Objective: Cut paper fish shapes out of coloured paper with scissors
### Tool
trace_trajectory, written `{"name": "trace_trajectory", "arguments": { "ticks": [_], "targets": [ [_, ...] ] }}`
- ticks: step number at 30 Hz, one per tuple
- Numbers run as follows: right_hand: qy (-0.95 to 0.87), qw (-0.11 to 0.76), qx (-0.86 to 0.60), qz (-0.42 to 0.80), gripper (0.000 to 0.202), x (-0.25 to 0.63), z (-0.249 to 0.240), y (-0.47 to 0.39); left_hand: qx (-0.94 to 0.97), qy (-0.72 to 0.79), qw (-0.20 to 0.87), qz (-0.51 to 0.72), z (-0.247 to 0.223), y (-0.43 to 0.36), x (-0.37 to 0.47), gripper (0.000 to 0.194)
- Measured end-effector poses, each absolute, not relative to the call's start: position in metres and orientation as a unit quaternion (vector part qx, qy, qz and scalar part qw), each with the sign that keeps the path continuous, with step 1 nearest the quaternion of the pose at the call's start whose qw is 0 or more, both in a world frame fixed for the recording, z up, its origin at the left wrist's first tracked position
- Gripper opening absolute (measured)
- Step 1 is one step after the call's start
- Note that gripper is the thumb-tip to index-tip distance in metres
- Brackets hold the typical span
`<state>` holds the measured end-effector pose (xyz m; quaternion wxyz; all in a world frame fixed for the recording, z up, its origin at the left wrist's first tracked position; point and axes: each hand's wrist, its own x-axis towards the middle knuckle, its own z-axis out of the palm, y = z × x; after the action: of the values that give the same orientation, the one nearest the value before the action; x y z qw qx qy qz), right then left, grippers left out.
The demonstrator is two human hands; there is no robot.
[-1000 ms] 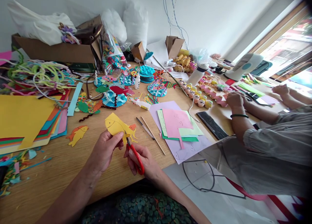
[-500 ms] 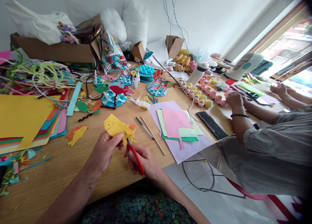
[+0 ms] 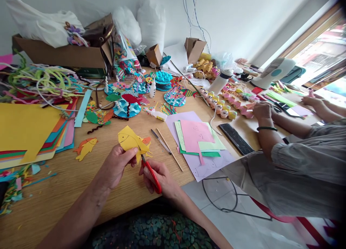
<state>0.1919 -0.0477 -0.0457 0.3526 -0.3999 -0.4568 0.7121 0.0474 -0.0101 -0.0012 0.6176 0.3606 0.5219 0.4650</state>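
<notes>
My left hand (image 3: pixel 119 162) pinches a yellow paper fish (image 3: pixel 129 139) with a drawn eye and outline, thumb on top. In my right hand (image 3: pixel 159 177) are red-handled scissors (image 3: pixel 151 175), their blades at the fish's lower tail edge. Part of the blades is hidden by the paper. Behind the held paper, an orange and yellow cutout shows in part on the table. Farther left lie an orange and a yellow fish cutout (image 3: pixel 88 148), overlapping. A pen (image 3: pixel 160 141) and a thin wooden stick (image 3: pixel 170 149) rest right of the fish.
Coloured paper sheets (image 3: pixel 27 130) are stacked at left, with paper scraps (image 3: pixel 13 195) nearer me. Pink and green sheets lie on a lilac sheet (image 3: pixel 189 169) at right. Glue bottles (image 3: pixel 159 115) and decorated discs (image 3: pixel 127 110) stand behind. A co-worker's arm (image 3: pixel 266 130) rests at right.
The scissors and both hands are almost where they were, with the right hand shifted slightly right. The view has moved a little. My left hand keeps its pinch on the fish.
</notes>
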Motion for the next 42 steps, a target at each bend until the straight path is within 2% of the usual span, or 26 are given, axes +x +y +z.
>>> {"name": "trace_trajectory", "arguments": {
  "ticks": [22,30,42],
  "targets": [
    [-0.477,0.347,-0.38,0.712,0.048,0.1965,-0.0499,-0.0491,0.379,0.516,0.621,0.453,-0.0048,-0.0106,0.0468,0.011],
    [-0.473,0.35,-0.413,0.695,0.038,0.1955,-0.0453,-0.0501,0.376,0.511,0.626,0.454,-0.0041,-0.0123,0.0475,0.011],
    [-0.455,0.366,-0.428,0.69,0.034,0.1928,-0.0505,-0.0518,0.361,0.506,0.627,0.47,-0.0057,-0.0135,0.051,0.013]
  ]
}}
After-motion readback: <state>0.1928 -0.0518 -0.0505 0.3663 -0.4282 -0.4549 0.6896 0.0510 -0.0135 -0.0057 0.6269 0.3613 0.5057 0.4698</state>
